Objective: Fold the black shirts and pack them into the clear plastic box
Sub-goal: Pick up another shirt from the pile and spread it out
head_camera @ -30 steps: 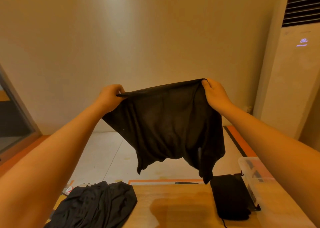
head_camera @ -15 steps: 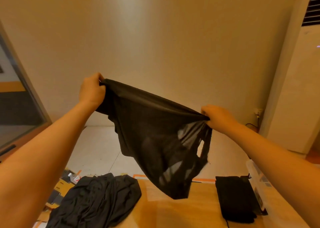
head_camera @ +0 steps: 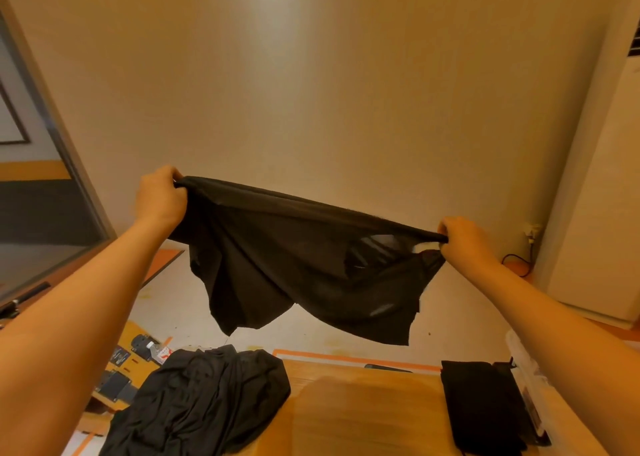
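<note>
I hold a thin black shirt (head_camera: pixel 294 265) stretched in the air above the wooden table (head_camera: pixel 363 417). My left hand (head_camera: pixel 157 195) grips its upper left edge and my right hand (head_camera: pixel 464 240) grips its right edge, lower than the left. The cloth hangs in loose folds between them. A crumpled pile of black shirts (head_camera: pixel 204 403) lies on the table's left side. A folded black shirt (head_camera: pixel 478 403) lies on the right side, beside the clear plastic box (head_camera: pixel 530 379), which shows only partly behind my right forearm.
A plain wall stands straight ahead. A tall white air conditioner (head_camera: pixel 599 195) fills the right edge, with a wall socket and cable (head_camera: pixel 530 237) beside it. A glass-fronted frame (head_camera: pixel 41 195) is at the left. Cardboard and small packets (head_camera: pixel 128 362) lie on the floor left of the table.
My hands have spread further apart, pulling the shirt's top edge out wide and nearly taut. The right hand stays lower than the left, and my view has tilted slightly left.
</note>
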